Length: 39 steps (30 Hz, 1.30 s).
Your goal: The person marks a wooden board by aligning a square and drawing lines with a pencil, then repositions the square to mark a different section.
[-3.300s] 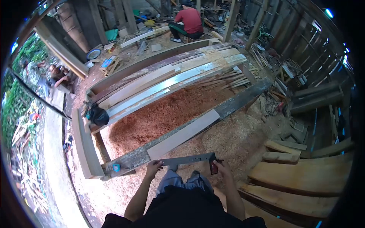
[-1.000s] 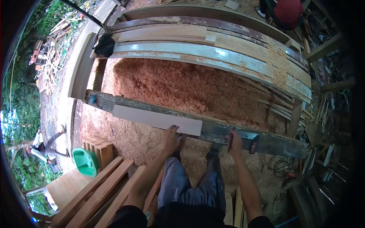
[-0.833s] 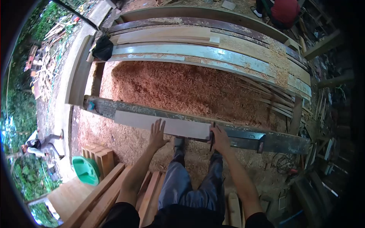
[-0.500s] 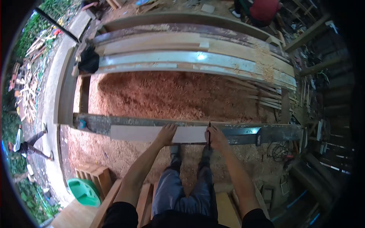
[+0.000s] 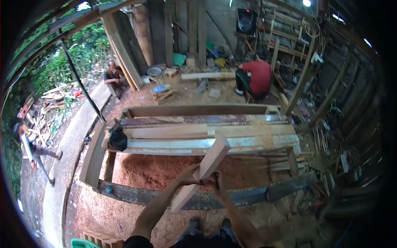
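A pale wooden board (image 5: 214, 158) is raised above the dark bench plank (image 5: 244, 196), slanting from lower left to upper right. My left hand (image 5: 190, 175) is closed around its left edge near the middle. On the other edge, my right hand (image 5: 216, 182) grips the board at about the same height; its fingers are partly in shadow. Whether the dark, thin marking stick is still in my right hand cannot be made out. Behind the raised board lie several long planks (image 5: 165, 132) on the far side of the frame.
A black bag (image 5: 118, 139) hangs at the planks' left end. Wood shavings cover the ground (image 5: 144, 169). A person in a red shirt (image 5: 257, 78) crouches at the back; another person (image 5: 115, 76) sits back left. Someone walks (image 5: 37, 151) along the concrete strip at left.
The board has come up off the bench plank and turned from lying crosswise to slanting upward. Both hands have moved with it, and my view has tilted up.
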Each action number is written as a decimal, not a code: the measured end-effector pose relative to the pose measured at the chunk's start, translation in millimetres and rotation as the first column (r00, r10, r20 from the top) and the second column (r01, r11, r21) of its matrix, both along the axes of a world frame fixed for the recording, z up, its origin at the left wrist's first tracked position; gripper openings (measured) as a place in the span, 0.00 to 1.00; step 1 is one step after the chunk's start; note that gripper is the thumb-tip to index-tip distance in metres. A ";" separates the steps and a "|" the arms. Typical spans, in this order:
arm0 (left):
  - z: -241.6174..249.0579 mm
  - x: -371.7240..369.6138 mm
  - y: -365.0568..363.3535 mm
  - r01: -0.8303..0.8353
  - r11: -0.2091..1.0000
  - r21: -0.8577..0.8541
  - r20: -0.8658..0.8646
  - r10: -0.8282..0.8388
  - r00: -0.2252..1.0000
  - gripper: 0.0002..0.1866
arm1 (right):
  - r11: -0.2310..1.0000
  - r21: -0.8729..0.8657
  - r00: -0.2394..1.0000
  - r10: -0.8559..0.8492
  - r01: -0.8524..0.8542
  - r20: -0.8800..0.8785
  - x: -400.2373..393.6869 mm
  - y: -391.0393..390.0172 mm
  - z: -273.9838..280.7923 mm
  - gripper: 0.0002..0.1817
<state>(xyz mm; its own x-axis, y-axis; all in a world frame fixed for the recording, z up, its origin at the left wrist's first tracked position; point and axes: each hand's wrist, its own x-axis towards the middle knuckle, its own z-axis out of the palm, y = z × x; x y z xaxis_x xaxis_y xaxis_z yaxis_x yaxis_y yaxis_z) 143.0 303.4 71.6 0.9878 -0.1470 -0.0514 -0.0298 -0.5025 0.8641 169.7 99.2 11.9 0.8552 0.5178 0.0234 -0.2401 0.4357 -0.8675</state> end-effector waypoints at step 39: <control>49.3 -89.1 76.1 -0.030 0.772 0.635 0.209 -0.133 0.969 0.48 | 0.430 -0.839 0.287 0.802 0.334 0.524 63.2 -31.9 119.8 0.54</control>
<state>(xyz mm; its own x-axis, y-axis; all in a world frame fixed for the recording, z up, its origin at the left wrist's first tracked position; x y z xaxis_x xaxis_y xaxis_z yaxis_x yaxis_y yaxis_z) 53.9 379.5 120.9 0.9741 -0.2133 0.0746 -0.2260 -0.9209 0.3175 232.8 67.2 131.7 0.3970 0.9178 0.0106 0.8556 -0.3659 -0.3663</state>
